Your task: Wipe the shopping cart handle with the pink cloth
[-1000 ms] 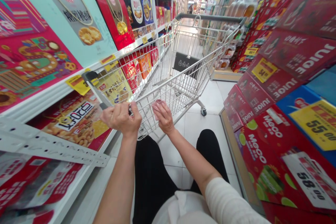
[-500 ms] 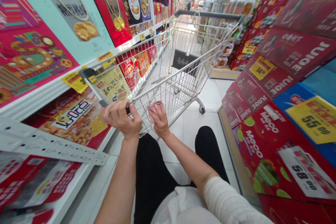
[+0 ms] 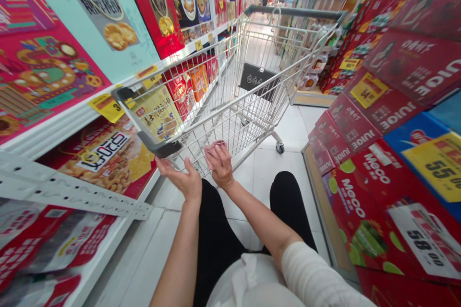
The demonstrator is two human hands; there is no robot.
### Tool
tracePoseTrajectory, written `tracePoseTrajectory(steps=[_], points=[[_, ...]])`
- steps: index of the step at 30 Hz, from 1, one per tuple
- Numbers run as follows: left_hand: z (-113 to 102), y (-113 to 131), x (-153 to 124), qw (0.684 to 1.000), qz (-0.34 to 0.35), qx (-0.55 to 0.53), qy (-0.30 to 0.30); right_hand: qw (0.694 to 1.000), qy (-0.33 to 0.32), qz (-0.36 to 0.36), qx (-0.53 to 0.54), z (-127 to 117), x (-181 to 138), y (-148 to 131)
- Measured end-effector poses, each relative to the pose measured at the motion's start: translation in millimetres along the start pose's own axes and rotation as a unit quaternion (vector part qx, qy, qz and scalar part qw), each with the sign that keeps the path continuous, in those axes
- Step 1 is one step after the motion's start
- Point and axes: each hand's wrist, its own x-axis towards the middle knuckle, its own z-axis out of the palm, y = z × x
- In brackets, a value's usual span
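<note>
A wire shopping cart (image 3: 230, 81) stands in the aisle right in front of me, its near end with a grey corner bumper (image 3: 158, 146) tipped toward me. My left hand (image 3: 182, 180) is off the cart, palm up and fingers spread, just below that bumper. Against the cart's near wire edge, my right hand (image 3: 220, 165) presses a small pink cloth (image 3: 213, 147). My knees in black trousers show below the hands.
Shelves of biscuit gift boxes (image 3: 108, 19) with yellow price tags line the left side. Stacked red drink cartons (image 3: 378, 120) on a low pallet close in on the right. White tiled floor (image 3: 266, 163) runs between them. A black sign hangs inside the cart.
My left hand has let go of the cart's grey corner and opened, dropping slightly below it. The right hand stays on the pink cloth at the cart's edge.
</note>
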Motion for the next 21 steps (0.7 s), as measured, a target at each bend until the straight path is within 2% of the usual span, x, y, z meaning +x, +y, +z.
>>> tracePoseTrajectory(steps=[3, 7, 10, 12, 17, 21], points=[[-4, -2, 0, 1.0, -0.012, 0.019, -0.008, 0.999, -0.012, -0.045, -0.015, 3, -6, -6], [-8, -5, -1, 0.999, -0.014, 0.036, -0.002, 0.997, 0.011, -0.077, -0.005, -9, -28, -8], [-9, -6, 1, 0.999, -0.019, 0.049, 0.011, 0.998, -0.001, -0.053, 0.017, -12, -30, -9], [-9, -5, 2, 0.997, -0.03, 0.065, 0.013, 0.999, 0.0, -0.034, 0.02, -5, -23, -10], [-14, -2, 6, 0.996, -0.04, 0.083, 0.006, 0.998, -0.011, -0.062, 0.017, 19, -12, -14], [-18, -2, 9, 0.995, -0.048, 0.093, 0.003, 0.998, -0.005, -0.057, 0.01, 13, -27, -14]])
